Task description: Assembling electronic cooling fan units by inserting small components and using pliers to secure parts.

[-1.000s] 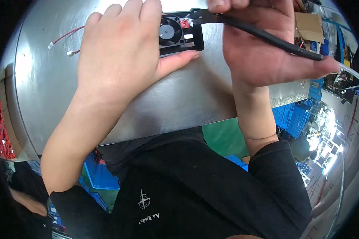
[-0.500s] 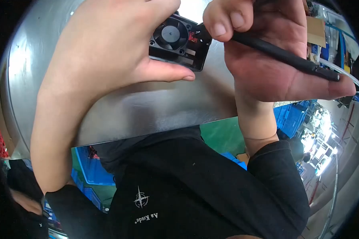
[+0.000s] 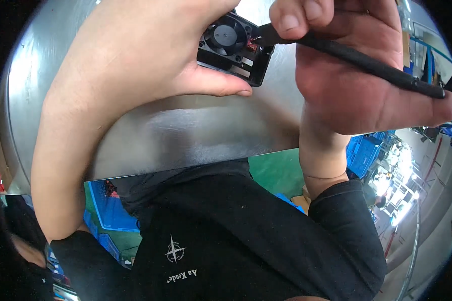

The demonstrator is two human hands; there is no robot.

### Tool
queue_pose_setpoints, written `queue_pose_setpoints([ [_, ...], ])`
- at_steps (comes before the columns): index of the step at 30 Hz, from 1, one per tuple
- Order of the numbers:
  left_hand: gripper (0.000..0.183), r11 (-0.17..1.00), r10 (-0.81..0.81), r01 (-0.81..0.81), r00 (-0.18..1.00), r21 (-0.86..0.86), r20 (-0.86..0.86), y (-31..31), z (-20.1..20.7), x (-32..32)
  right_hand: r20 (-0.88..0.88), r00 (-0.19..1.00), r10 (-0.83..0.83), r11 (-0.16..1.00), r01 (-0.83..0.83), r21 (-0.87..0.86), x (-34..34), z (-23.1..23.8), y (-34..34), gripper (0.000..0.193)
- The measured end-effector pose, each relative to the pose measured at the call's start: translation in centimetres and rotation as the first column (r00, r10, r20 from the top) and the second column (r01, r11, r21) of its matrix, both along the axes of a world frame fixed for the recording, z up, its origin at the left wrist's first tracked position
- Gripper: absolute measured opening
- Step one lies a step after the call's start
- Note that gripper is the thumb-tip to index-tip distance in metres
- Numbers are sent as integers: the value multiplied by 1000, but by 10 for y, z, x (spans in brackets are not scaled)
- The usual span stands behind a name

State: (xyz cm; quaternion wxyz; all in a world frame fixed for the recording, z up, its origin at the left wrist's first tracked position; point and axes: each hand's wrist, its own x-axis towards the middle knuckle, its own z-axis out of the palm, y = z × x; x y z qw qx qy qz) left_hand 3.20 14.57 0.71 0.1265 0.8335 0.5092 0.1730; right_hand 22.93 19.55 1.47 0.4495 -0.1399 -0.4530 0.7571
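My left hand (image 3: 120,65) grips a black plastic housing (image 3: 259,72), its thumb stretched along the near edge. Inside the housing sits a small black cooling fan (image 3: 225,36), and short red wires (image 3: 251,45) lie at its right side. Pinched in the fingers of my right hand (image 3: 341,103) is a slim black stick-like tool (image 3: 366,65), slanting across the palm to the thumb. The tool's dark working end reaches over the housing beside the red wires. Its exact tip is too small to make out, and my left fingers behind the housing are hidden.
Under my hands is a shiny metal tabletop (image 3: 186,135), its front edge close to my body. Blue crates (image 3: 110,213) stand below on the green floor (image 3: 273,170), with another blue crate (image 3: 364,153) at right. Part of another person (image 3: 27,251) shows at lower left.
Both hands and the housing have shifted slightly to the right in the picture. The black tool now lies lower over the housing, with its working end at the red wires.
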Motion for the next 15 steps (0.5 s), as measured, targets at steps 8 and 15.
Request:
queue_pose_setpoints([
  [8,65,998,9,-11,999,-54,-38,0,1,0,28,999,26,999,-28,43,1,-4,3,102],
  [15,62,1000,5,-5,1000,-5,-13,-4,-2,0,56,997,47,995,-51,87,5,-4,8,97],
])
